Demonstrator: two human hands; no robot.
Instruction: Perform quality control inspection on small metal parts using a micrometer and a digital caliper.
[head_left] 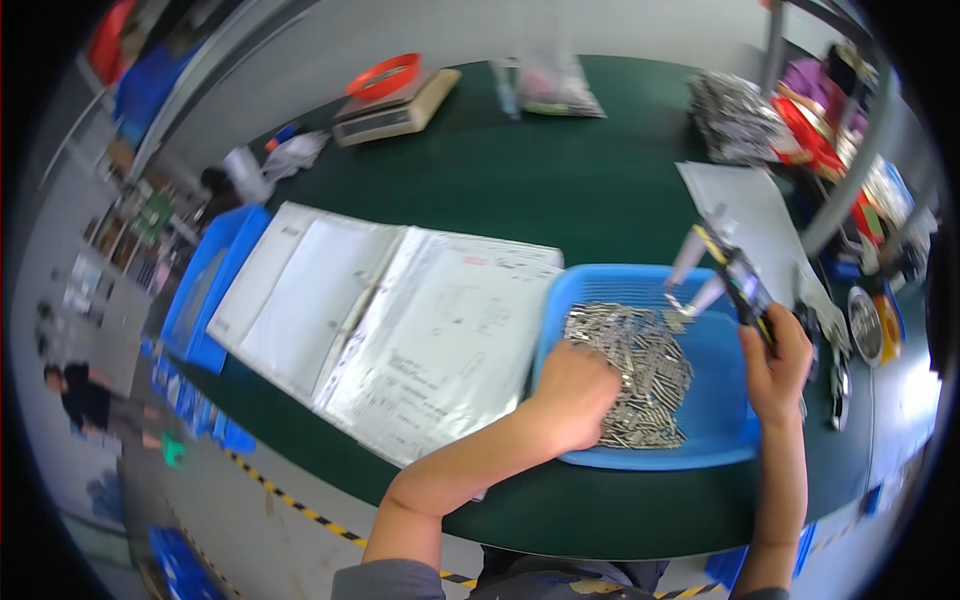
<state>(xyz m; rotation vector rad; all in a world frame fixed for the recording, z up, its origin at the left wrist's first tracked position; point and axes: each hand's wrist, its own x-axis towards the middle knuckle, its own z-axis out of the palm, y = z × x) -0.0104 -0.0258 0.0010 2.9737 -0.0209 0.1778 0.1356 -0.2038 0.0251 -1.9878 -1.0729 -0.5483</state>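
A blue plastic basket (715, 380) stands near the table's front edge, with a heap of small shiny metal parts (645, 385) in its left half. My left hand (578, 395) reaches over the basket's left rim onto the heap. Its fingers are curled down, and whatever they hold is hidden. In my right hand (778, 365) is a digital caliper (742, 280) with a dark body and yellow edges. The caliper is tilted, its jaws (690, 275) pointing left above the basket's far side. Motion blurs the jaws, and I see no part between them for certain.
An open binder (440, 340) with sleeved drawing sheets lies left of the basket. Farther back are a scale (395, 118) with a red dish (385, 76), plastic bags (560, 90) and stacked packets (735, 120). A blue bin (215, 290) edges the left; metal posts (860, 170) rise at right.
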